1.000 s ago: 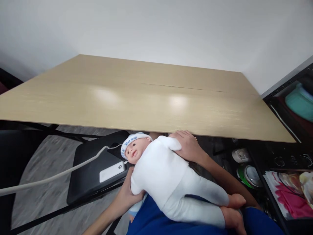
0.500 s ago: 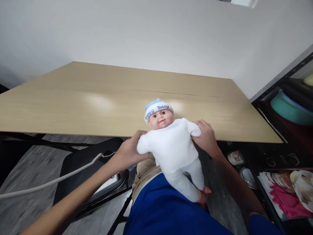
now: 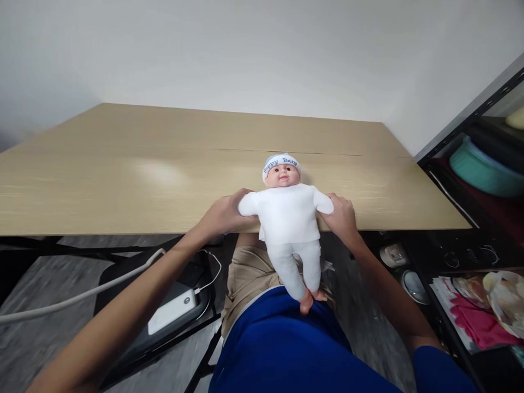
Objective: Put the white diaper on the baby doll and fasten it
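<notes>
A baby doll [image 3: 290, 215] in a white top and pale trousers faces me at the front edge of the wooden table [image 3: 123, 142]. Its blue and white hat [image 3: 280, 160] reads "Happy Baby". My left hand [image 3: 231, 212] is closed round the doll's sleeve on the left side of the view. On the other side, my right hand [image 3: 340, 216] grips the opposite sleeve. The doll's head and upper body are over the tabletop, while its legs and bare feet hang toward my lap. Parts of my fingers are hidden behind the sleeves.
Below the table at left, a white power bank [image 3: 174, 311] with a cable lies on a black chair seat [image 3: 123, 273]. A thick pale cable [image 3: 82, 305] crosses there. At right, a dark shelf holds a teal basin [image 3: 483, 169] and a pink cloth [image 3: 477, 322].
The doll has moved away from me toward the table and is straighter, its legs swung leftward. Both hands keep hold of its sleeves. The power bank is now in fuller view.
</notes>
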Demonstrator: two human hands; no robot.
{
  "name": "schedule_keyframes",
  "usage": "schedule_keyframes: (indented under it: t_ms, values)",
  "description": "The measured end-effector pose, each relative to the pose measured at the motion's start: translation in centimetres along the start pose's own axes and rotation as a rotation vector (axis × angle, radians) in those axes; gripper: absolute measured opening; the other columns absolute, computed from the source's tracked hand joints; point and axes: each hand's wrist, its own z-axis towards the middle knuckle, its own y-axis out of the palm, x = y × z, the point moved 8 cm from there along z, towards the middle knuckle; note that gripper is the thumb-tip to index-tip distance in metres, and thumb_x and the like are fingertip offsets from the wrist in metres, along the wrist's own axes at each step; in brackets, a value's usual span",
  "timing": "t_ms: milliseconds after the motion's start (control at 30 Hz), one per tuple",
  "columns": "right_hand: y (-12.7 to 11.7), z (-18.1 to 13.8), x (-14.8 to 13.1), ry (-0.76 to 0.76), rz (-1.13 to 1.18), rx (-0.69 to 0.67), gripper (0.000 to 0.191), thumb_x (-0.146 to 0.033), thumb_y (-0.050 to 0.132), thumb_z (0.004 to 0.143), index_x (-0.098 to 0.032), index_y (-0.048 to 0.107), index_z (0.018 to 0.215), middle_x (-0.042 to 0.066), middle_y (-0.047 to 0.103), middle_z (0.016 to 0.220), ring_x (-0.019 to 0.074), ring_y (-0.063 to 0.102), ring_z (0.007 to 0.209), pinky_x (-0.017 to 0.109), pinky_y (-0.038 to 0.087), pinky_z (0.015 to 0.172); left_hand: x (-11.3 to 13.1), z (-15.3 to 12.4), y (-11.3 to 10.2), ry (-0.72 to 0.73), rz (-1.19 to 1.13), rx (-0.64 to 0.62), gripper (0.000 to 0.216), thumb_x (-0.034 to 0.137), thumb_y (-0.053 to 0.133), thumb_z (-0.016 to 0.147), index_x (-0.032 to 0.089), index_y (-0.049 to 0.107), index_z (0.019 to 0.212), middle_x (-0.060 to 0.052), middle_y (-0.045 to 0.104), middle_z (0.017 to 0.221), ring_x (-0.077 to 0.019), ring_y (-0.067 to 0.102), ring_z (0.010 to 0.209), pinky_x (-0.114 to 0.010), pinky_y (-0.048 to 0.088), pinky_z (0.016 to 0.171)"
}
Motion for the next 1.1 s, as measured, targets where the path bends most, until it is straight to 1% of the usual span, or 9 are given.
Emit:
schedule_keyframes:
  t_ms: [133, 267, 333, 467, 600, 733, 833, 1000, 1100]
  values:
    - [0.8, -0.4, 0.6, -0.008, 0.002, 0.003, 0.025, -0.041, 0.066, 0.101, -0.02, 0.071, 0.112, 0.015, 0.082, 0.108, 0.0342, 0.071, 0.1, 0.04, 0.047, 0.086, -0.5, -0.3, 0.2, -0.056, 0.003, 0.029, 0.072, 0.062, 0.075, 0.082, 0.02, 0.071, 0.14, -0.016, 0.083, 0.128, -0.0369, 0.078, 0.11, -0.042, 0.057, 0.091]
    - [1.2, -0.9, 1.0, -0.01, 0.016, 0.016, 0.025, -0.042, 0.064, 0.102, -0.02, 0.07, 0.113, 0.015, 0.081, 0.111, 0.0338, 0.071, 0.102, 0.04, 0.049, 0.087, -2.3, -0.9, 0.5, -0.148, 0.051, 0.065, 0.074, 0.075, 0.073, 0.086, 0.018, 0.073, 0.133, -0.018, 0.083, 0.121, -0.0367, 0.077, 0.104, -0.041, 0.057, 0.087]
    - [1.2, -1.0, 0.9, -0.02, 0.013, 0.021, 0.025, -0.042, 0.065, 0.101, -0.021, 0.07, 0.113, 0.015, 0.081, 0.112, 0.0344, 0.07, 0.104, 0.04, 0.05, 0.088, -3.2, -0.9, 0.7, -0.169, 0.078, 0.085, 0.077, 0.08, 0.072, 0.085, 0.017, 0.073, 0.13, -0.018, 0.083, 0.119, -0.0371, 0.077, 0.103, -0.04, 0.056, 0.085]
    - [1.6, -0.5, 1.0, -0.036, -0.017, 0.008, 0.024, -0.04, 0.067, 0.099, -0.021, 0.07, 0.114, 0.016, 0.08, 0.114, 0.0356, 0.07, 0.106, 0.042, 0.052, 0.09, -3.9, -0.5, 1.2, -0.152, 0.102, 0.11, 0.077, 0.084, 0.068, 0.088, 0.017, 0.072, 0.124, -0.018, 0.082, 0.118, -0.0369, 0.075, 0.103, -0.039, 0.052, 0.083]
    - [2.6, 1.0, 1.8, -0.085, -0.043, -0.033, 0.026, -0.042, 0.066, 0.1, -0.021, 0.07, 0.115, 0.016, 0.079, 0.113, 0.035, 0.07, 0.106, 0.042, 0.052, 0.091, -4.0, 0.7, 1.2, -0.107, 0.145, 0.153, 0.072, 0.084, 0.062, 0.091, 0.017, 0.072, 0.114, -0.018, 0.081, 0.113, -0.0358, 0.074, 0.1, -0.039, 0.05, 0.081]
    - [3.8, 3.5, 3.1, -0.148, -0.046, -0.036, 0.033, -0.045, 0.065, 0.1, -0.021, 0.069, 0.121, 0.015, 0.078, 0.116, 0.0342, 0.069, 0.107, 0.042, 0.053, 0.091, -4.6, 2.8, 1.1, -0.063, 0.184, 0.209, 0.071, 0.086, 0.061, 0.091, 0.018, 0.071, 0.107, -0.017, 0.08, 0.107, -0.0349, 0.072, 0.097, -0.039, 0.049, 0.079]
    - [4.5, 6.0, 3.8, -0.154, -0.059, -0.015, 0.034, -0.05, 0.064, 0.099, -0.021, 0.069, 0.116, 0.015, 0.078, 0.112, 0.0338, 0.068, 0.103, 0.042, 0.053, 0.086, -5.6, 5.1, 0.8, -0.05, 0.193, 0.254, 0.067, 0.085, 0.062, 0.091, 0.019, 0.069, 0.103, -0.016, 0.08, 0.105, -0.0328, 0.071, 0.094, -0.037, 0.049, 0.078]
    - [5.5, 11.2, 4.1, -0.166, -0.041, 0.037, 0.034, -0.055, 0.062, 0.101, -0.022, 0.068, 0.109, 0.014, 0.077, 0.105, 0.0333, 0.068, 0.096, 0.042, 0.054, 0.082, -7.2, 10.3, -0.2, -0.045, 0.249, 0.35, 0.059, 0.079, 0.069, 0.089, 0.021, 0.064, 0.095, -0.012, 0.078, 0.099, -0.0324, 0.072, 0.097, -0.036, 0.049, 0.077]
    - [6.3, 14.8, 4.3, -0.176, -0.04, 0.079, 0.039, -0.059, 0.059, 0.104, -0.022, 0.068, 0.113, 0.014, 0.078, 0.108, 0.0335, 0.069, 0.099, 0.043, 0.056, 0.084, -8.6, 14.1, -1.1, -0.052, 0.249, 0.412, 0.057, 0.076, 0.075, 0.087, 0.022, 0.064, 0.101, -0.009, 0.077, 0.097, -0.0321, 0.073, 0.098, -0.036, 0.051, 0.081]
